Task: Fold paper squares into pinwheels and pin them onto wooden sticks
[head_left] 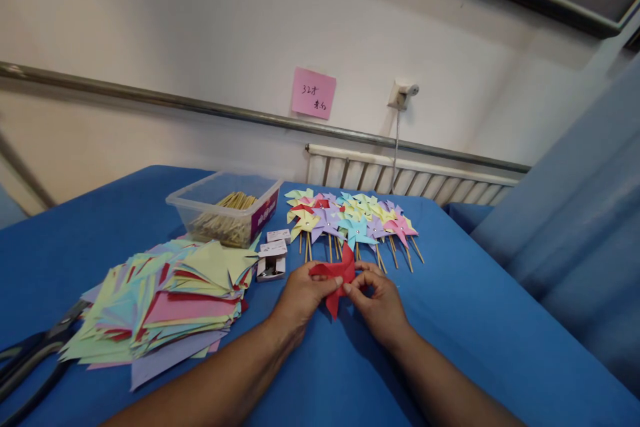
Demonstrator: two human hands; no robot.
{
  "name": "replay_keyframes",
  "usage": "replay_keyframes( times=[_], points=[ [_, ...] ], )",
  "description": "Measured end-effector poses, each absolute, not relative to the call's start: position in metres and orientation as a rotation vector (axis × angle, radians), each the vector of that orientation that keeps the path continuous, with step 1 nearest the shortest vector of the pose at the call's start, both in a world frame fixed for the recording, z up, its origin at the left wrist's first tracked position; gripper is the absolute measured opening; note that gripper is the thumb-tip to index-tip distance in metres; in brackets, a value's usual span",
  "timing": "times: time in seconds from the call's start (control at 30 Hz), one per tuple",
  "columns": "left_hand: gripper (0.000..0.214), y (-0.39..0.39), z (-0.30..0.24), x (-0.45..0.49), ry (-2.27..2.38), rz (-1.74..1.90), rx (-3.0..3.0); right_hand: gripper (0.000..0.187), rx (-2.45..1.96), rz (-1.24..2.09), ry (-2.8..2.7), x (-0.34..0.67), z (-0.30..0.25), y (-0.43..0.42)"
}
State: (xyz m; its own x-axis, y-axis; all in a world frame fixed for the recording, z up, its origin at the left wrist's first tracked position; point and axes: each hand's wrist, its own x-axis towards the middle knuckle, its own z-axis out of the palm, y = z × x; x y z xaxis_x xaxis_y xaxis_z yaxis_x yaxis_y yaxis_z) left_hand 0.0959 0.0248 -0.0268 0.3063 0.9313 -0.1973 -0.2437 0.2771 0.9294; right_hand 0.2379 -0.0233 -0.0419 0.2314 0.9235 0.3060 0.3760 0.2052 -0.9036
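Observation:
A red paper pinwheel (344,255) is held just above the blue table, its blades partly folded in. My left hand (305,290) grips it from the left, thumb pressed near the centre. From the right, my right hand (377,300) pinches the folded paper by the centre with thumb and forefinger. Whether a pin sits between those fingers is hidden. Just beyond my hands lie several finished pinwheels (357,230) on wooden sticks, in yellow, purple, blue, pink and red. Two small white boxes (273,260) stand left of my left hand, the nearer one open with dark metal bits inside.
A tall stack of cut coloured paper (200,310) spreads over the table's left, with black-handled scissors (45,347) beside it. Behind it stands a clear plastic bin (200,197) of wooden sticks (230,213). A radiator (370,170) and a metal rail (210,105) run along the wall.

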Motion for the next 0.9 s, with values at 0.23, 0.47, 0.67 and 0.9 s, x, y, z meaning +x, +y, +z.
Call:
replay_keyframes(
  times=[0.23, 0.47, 0.67, 0.9],
  points=[
    [0.03, 0.0254, -0.0272, 0.0958, 0.91, 0.937, 0.977, 0.018, -1.378, 0.61, -1.394, 0.2403, -0.0411, -0.0239],
    [0.028, 0.0255, -0.0296, 0.0964, 0.945, 0.916, 1.012, 0.021, -1.413, 0.619, -1.48, 0.2422, -0.0418, -0.0239],
    [0.027, 0.0254, -0.0298, 0.0969, 0.944, 0.912, 1.02, 0.021, -1.411, 0.617, -1.479, 0.2439, -0.0433, -0.0234],
    [0.029, 0.0251, -0.029, 0.0962, 0.94, 0.903, 1.017, 0.02, -1.378, 0.633, -1.46, 0.2437, -0.0461, -0.0228]
  ],
)
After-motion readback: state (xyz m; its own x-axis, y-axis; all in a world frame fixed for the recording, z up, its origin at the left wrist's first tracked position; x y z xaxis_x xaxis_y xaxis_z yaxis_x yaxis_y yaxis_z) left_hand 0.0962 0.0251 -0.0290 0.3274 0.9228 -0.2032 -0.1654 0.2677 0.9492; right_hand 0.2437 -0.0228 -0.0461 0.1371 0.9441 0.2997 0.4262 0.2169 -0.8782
